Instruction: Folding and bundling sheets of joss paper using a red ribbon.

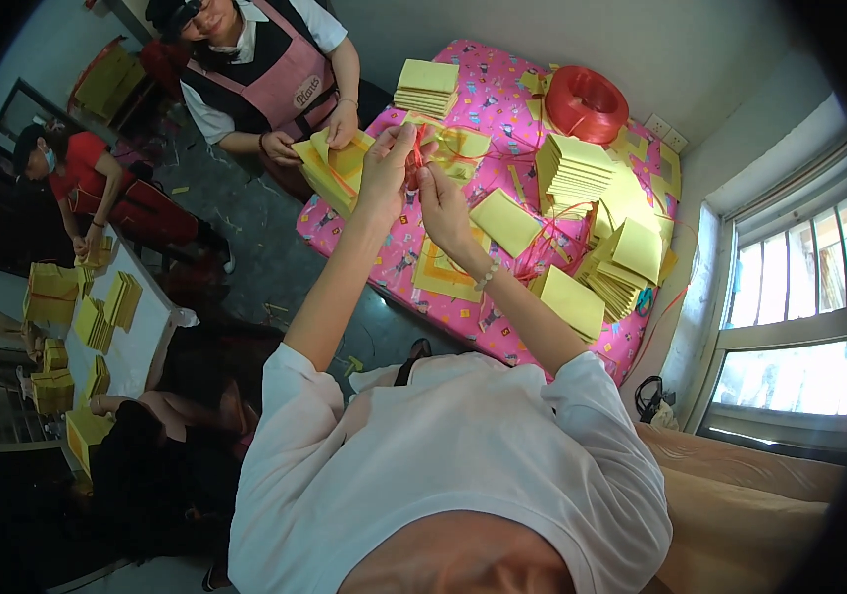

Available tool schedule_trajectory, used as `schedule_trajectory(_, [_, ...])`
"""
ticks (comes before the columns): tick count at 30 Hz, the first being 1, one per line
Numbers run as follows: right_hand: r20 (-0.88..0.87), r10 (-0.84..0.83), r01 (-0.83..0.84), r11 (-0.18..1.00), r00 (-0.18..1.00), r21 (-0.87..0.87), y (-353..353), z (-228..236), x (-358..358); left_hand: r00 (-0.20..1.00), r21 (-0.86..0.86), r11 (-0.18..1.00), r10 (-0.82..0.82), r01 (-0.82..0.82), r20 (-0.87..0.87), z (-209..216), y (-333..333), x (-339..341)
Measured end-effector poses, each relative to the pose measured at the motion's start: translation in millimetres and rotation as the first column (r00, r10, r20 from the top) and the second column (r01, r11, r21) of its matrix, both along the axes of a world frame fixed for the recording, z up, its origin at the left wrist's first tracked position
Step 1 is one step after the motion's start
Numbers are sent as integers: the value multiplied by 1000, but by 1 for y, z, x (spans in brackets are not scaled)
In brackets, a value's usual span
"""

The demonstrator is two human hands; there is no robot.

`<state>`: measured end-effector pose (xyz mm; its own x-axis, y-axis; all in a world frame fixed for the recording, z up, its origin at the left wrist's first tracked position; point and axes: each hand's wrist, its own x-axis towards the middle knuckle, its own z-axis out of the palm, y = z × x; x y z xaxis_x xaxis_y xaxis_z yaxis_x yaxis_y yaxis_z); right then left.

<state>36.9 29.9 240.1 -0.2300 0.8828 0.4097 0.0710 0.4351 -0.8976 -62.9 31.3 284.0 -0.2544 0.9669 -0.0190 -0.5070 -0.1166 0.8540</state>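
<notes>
Above the pink patterned tabletop (332,230), my left hand (385,170) is closed on red plastic string (416,163). Beside it, my right hand (442,205) pinches the same string between thumb and fingers. Just beyond my hands lies a bundle of yellow paper (463,147) with red string across it. A yellow paper stack (505,222) and flat yellow sheets with orange centres (440,280) rest near my right wrist.
A large red string coil (587,104) sits at the back right. Folded yellow paper stacks (574,173) and loose red strands (552,243) cover the right side. At left, a co-worker's hands (342,124) hold yellow sheets (332,170). Further left, people surround a white table (136,332).
</notes>
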Motion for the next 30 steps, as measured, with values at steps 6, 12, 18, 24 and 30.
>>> schedule_trajectory(6, [-169,112,-126,989,979,-74,26,-14,14,974,215,951,-206,221,-93,1,-9,4])
schedule_trajectory(12, [-168,182,-198,976,969,-86,14,40,19,920,235,940,-151,246,-361,10,-8,19])
schedule_trajectory(18, [-135,347,-330,934,928,137,50,81,31,947,334,916,-121,222,-298,72,20,14])
schedule_trajectory(24, [447,-82,-229,769,891,597,120,85,81,902,636,698,-433,329,9,179,30,-54])
schedule_trajectory(30, [414,-299,-162,609,860,776,191,117,103,948,728,645,-317,231,-20,236,-73,-118])
